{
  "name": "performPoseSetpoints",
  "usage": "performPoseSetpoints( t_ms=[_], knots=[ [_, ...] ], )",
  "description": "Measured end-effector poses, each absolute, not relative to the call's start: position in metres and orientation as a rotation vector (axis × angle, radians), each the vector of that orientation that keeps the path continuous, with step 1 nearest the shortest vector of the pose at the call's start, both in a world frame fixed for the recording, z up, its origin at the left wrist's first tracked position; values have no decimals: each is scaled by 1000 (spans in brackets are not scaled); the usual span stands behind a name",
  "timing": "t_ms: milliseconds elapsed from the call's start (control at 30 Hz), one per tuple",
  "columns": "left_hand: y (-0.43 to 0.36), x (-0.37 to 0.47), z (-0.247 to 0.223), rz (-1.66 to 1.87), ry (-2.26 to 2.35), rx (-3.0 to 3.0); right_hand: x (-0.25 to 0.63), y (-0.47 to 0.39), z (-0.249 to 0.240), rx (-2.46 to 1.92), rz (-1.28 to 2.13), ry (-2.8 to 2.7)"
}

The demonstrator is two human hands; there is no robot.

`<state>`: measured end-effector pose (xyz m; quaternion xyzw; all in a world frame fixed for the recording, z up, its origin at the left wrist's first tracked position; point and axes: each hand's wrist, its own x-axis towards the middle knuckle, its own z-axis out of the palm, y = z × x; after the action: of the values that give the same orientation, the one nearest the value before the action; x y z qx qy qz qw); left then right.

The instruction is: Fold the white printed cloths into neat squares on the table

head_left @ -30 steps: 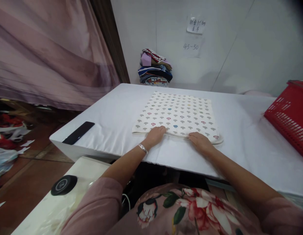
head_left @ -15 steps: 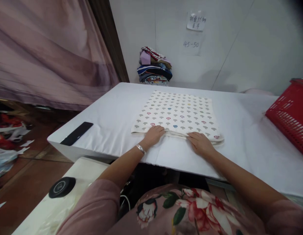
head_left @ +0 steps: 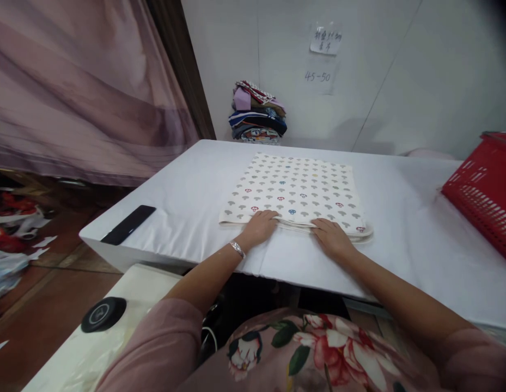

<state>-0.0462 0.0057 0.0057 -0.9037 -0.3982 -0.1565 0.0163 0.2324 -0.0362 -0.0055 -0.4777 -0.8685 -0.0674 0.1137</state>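
Note:
A folded white tablecloth [head_left: 293, 188] printed with grey, red and blue mushrooms lies flat on the white-covered table. Its layered near edge faces me. My left hand [head_left: 260, 225] holds this edge left of its middle, fingers together on top and the thumb hidden. Farther right, my right hand [head_left: 333, 236] grips the same edge with its fingertips over the upper layer. Between the two hands the layers part slightly, and the lower layers stick out at the right front corner.
A black phone [head_left: 129, 224] lies at the table's left end. Stacked folded fabrics [head_left: 258, 117] stand behind the far edge. A red plastic basket [head_left: 485, 190] is at the right. Below left, a round black object [head_left: 103, 314] sits on a white surface [head_left: 142, 288].
My left hand has shifted very slightly to the right along the near edge. The tablecloth and my right hand look nearly unchanged.

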Motion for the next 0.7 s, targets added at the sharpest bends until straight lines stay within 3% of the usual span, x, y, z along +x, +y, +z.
performPoseSetpoints(
  t_ms=[700],
  knots=[
    [-9, -52, 6, -539, -1176, -2875, 229, -47, -4, -1316, -118, -2512]
  ],
)
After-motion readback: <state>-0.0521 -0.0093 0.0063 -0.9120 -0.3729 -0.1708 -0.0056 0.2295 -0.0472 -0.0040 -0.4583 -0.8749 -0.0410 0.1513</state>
